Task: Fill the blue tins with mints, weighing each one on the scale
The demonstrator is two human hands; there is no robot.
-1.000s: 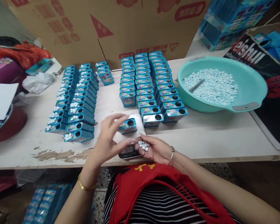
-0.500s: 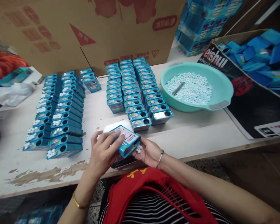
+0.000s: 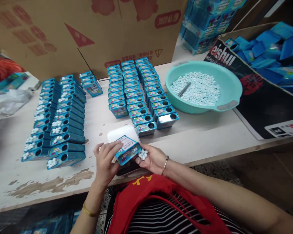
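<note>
Main risk was at the palm: the right hand (image 3: 152,159) made only a shallow cup, so a slight tilt or nudge could have rolled the loose white candies (image 3: 143,154) off its edge. The tin (image 3: 128,151) was tipped, its top end turned toward that palm, so candies near its hole might have missed the hand and dropped onto the scale (image 3: 119,130). A weak hold on the tin could have let it slip too.

Grip: left hand (image 3: 106,161) was part closed around the tin, fingers laid over its upward side, thumb low on the near side; couldn't tell how hard it pressed. Right hand was palm up, cupped but not closed, candies piled in it, just beside the tin's end; couldn't tell if they touched. Tin was at the scale, tilted, over its near part; contact with the scale unclear.

Past the scale, the front tin of the middle rows (image 3: 144,126) stood near enough for a careless reach to knock it. The left rows (image 3: 74,139) had many tins with candies heaped on top; a bump there would likely scatter them. Farther off, the green basin (image 3: 229,91) held more candies, with the carton (image 3: 127,35) behind.
</note>
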